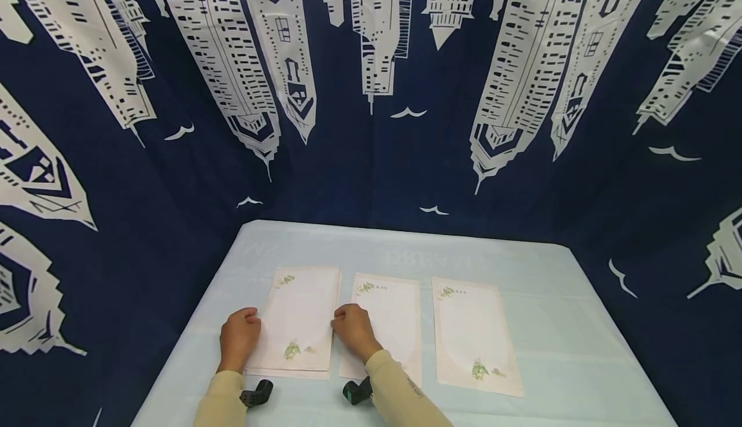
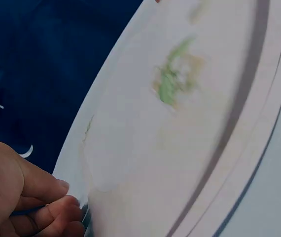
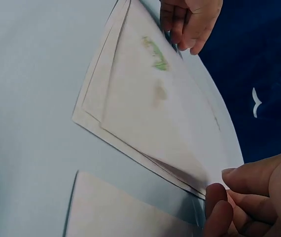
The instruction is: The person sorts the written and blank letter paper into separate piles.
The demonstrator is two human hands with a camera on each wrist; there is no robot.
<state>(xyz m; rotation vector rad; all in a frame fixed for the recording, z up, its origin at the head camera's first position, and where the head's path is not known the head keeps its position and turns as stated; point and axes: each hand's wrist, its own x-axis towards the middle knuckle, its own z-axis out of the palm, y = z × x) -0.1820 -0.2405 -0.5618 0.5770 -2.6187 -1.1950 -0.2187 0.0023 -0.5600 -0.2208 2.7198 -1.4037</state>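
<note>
In the head view, a pale pink letter sheet (image 1: 304, 311) with green plant prints lies uppermost on the left-hand pile. My left hand (image 1: 240, 337) is at its left edge with thumb and fingers bent together, and appears to pinch it. At the right edge, my right hand (image 1: 356, 330) pinches the same sheet. A shadow under the sheet's border (image 2: 219, 148) in the left wrist view shows it slightly raised. Lower sheets (image 3: 88, 108) stick out beneath it in the right wrist view. The exact finger contact at the left is partly unclear.
A second printed sheet (image 1: 385, 324) lies close to the right, partly under my right forearm. Farther right is a third sheet (image 1: 475, 337). All rest on a pale tablecloth (image 1: 568, 337). Behind hangs a navy cloth (image 1: 371, 169) with white building prints. Black wrist devices (image 1: 257, 393) sit by both sleeves.
</note>
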